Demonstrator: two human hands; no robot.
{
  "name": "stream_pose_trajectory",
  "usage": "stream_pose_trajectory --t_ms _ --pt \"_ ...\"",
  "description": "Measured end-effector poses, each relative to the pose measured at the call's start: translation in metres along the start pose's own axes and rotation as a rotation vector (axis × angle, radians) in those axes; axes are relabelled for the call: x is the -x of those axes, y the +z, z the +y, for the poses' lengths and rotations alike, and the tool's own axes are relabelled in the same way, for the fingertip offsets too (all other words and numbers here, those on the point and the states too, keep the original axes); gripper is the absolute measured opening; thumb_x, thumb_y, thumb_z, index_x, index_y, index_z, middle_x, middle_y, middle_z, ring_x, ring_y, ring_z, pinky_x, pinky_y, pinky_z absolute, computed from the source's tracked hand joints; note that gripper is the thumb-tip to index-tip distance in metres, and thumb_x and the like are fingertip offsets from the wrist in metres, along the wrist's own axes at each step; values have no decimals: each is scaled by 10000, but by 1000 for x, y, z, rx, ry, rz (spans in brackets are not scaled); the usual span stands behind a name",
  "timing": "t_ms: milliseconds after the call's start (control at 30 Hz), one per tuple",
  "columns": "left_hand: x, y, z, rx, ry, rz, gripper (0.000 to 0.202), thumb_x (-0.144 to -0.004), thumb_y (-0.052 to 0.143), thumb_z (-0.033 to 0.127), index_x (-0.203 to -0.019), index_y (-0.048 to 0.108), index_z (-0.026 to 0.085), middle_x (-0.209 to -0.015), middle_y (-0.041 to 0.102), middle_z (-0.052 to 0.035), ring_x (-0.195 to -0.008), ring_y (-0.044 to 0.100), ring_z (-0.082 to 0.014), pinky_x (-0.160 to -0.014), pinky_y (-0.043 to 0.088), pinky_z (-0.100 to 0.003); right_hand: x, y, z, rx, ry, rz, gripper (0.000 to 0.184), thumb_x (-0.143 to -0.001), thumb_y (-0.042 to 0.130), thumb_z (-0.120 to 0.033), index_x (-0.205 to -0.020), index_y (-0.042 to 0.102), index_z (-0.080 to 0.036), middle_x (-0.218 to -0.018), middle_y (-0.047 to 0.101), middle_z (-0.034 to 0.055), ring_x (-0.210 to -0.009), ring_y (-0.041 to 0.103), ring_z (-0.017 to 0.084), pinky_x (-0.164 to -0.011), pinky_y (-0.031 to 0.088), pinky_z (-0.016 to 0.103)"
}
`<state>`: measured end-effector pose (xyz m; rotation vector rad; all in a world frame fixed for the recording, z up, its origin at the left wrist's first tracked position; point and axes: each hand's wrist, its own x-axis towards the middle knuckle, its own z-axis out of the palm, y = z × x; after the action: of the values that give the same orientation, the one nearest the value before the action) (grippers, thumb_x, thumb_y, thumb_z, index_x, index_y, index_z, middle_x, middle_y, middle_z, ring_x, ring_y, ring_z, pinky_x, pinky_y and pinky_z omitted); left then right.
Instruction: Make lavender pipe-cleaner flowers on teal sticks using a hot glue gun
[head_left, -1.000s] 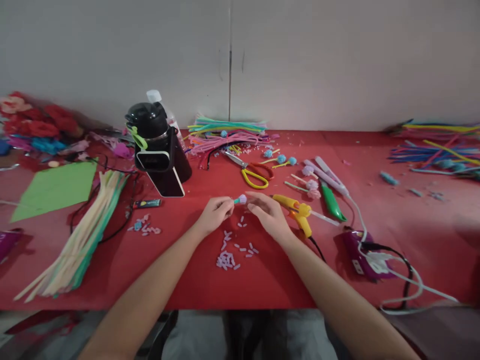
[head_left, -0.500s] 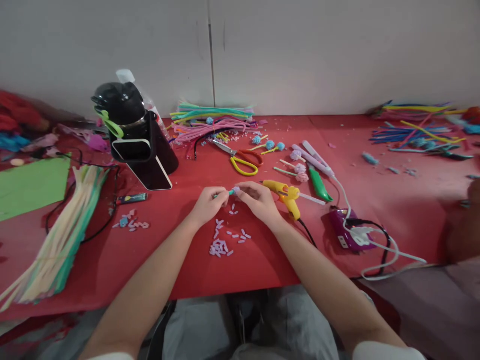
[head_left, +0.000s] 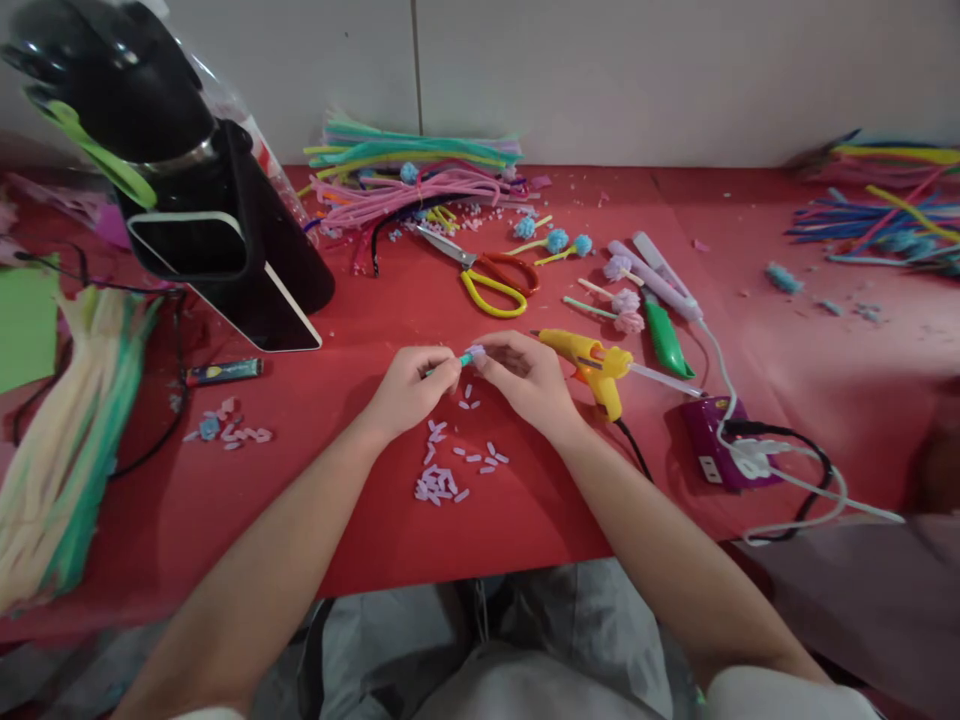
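My left hand (head_left: 417,388) is closed on a teal pipe cleaner stem (head_left: 466,359), held just above the red table. At the stem's right end sits a small lilac fuzzy flower head (head_left: 478,353). The fingertips of my right hand (head_left: 529,380) pinch that flower head from the right; part of it is hidden by them. Below my hands lie loose lilac pipe cleaner pieces (head_left: 436,485), several in a pile and others scattered. Close to the right hand is a yellow glue gun (head_left: 596,365) with a clear glue stick in its back.
Scissors (head_left: 495,283) lie beyond my hands, near finished pink and blue flower stems (head_left: 625,308). A lilac straightener-like tool (head_left: 660,280), green-handled cutter (head_left: 666,340) and purple power box (head_left: 724,440) with cables are right. A black bottle (head_left: 277,240) with a phone (head_left: 262,300) and pipe cleaner bundles (head_left: 82,430) stand left.
The view has shifted closer and lower, so the bottle looks larger and further left. Both hands keep their hold on the stem and flower head with little visible movement.
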<state>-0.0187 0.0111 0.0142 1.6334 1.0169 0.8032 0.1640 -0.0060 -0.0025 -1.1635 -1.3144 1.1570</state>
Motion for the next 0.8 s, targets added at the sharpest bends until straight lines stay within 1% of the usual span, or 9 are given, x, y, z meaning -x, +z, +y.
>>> stream_pose_trajectory --t_ms 100,267,333,433,633,700,800 --pt "-1 1 -1 10 4 6 346 -892 512 279 -563 482 175 -541 383 47 -519 331 -80 -547 271 -268 0 -1 -1 -2 -5 1 255 -831 757 -470 -915 715 -233 -901 763 35 -835 716 188 -837 601 373" --pt "-1 0 1 25 -2 26 347 -872 506 277 -551 414 185 -538 350 48 -518 307 -81 -539 257 -268 1 -3 -1 -62 15 6 245 -847 741 -430 -986 737 -229 -899 768 18 -774 715 164 -814 610 357" --pt "-1 0 2 25 2 19 355 -876 505 286 -550 408 185 -537 346 48 -517 305 -81 -540 259 -268 2 -3 -1 -51 13 6 230 -850 745 -416 -978 735 -225 -894 768 17 -778 716 162 -822 608 352" --pt "-1 0 2 16 22 15 351 -874 513 281 -548 426 182 -536 360 48 -518 315 -80 -545 267 -267 2 -3 0 -17 -5 -3 229 -854 743 -429 -950 726 -222 -916 775 27 -813 725 169 -848 606 358" --pt "-2 1 -2 -15 38 7 318 -868 525 249 -562 482 176 -530 405 42 -516 351 -83 -547 286 -262 1 -5 0 25 -23 10 330 -816 757 -539 -913 711 -228 -903 772 34 -847 735 189 -843 604 366" --pt "-3 1 -1 -19 55 1 312 -864 523 234 -560 487 174 -525 417 41 -507 354 -81 -544 290 -260 1 -5 1 29 -27 3 327 -821 754 -537 -909 703 -226 -899 767 33 -847 732 187 -840 601 362" --pt "-3 2 1 -27 66 5 329 -882 529 238 -561 503 169 -521 431 39 -498 365 -78 -540 296 -253 2 -7 1 41 -64 15 274 -850 744 -486 -911 691 -224 -904 755 30 -849 722 177 -841 594 349"
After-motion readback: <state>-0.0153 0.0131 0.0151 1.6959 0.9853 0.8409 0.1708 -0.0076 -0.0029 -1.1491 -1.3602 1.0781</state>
